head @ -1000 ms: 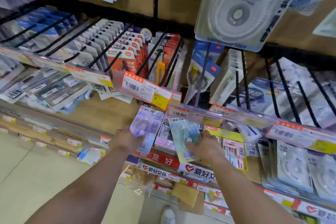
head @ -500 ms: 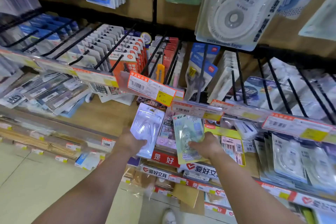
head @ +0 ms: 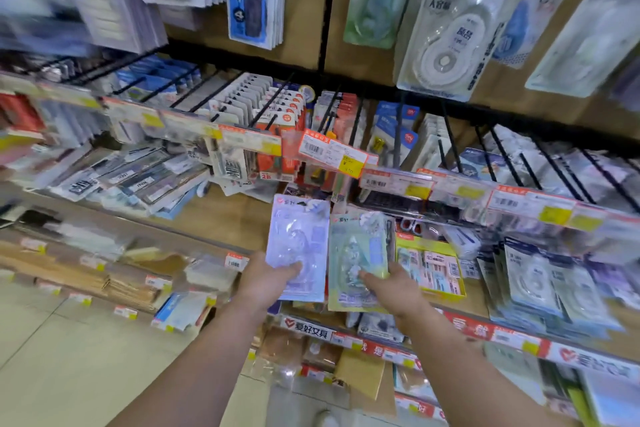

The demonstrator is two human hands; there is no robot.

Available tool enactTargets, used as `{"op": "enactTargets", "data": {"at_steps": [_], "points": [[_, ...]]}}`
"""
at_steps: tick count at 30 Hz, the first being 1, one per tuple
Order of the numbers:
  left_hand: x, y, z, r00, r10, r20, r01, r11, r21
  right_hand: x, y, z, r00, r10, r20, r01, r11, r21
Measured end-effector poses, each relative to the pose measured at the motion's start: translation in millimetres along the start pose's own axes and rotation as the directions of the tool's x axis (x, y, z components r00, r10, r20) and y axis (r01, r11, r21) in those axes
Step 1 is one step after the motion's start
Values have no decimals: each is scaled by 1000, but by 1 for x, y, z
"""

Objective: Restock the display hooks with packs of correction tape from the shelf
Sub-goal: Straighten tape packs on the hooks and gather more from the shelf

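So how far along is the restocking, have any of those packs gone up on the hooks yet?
Picking up looks done: the left hand holds a purple pack and the right hand holds a green pack, both lifted in front of the shelf. Hanging is still to do: neither pack is on a display hook yet. Whether other packs were hung already cannot be told.

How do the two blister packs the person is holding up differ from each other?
The purple pack is gripped by the left hand, the green pack by the right hand. The purple pack's card is lilac and the green pack's is pale green. The purple pack's top edge sits higher in the view than the green pack's. Both are held roughly upright, side by side, gripped near the bottom, with a clear bubble on the front.
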State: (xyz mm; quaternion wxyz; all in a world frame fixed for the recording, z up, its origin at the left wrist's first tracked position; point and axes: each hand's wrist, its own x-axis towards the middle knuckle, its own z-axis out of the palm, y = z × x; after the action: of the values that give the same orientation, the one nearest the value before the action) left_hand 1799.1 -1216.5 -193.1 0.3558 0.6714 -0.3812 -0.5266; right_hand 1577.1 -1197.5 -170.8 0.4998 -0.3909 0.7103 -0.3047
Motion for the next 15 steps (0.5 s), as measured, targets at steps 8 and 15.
{"op": "enactTargets", "data": {"at_steps": [8,15], "points": [[-44,10,-2,996,79,32,-78,997,-17,-46,11,0,996,-86,-3,84,972,220],[-71,25,24,978,183,95,-183,983,-8,-75,19,-33,986,-118,-121,146,953,264]]}}
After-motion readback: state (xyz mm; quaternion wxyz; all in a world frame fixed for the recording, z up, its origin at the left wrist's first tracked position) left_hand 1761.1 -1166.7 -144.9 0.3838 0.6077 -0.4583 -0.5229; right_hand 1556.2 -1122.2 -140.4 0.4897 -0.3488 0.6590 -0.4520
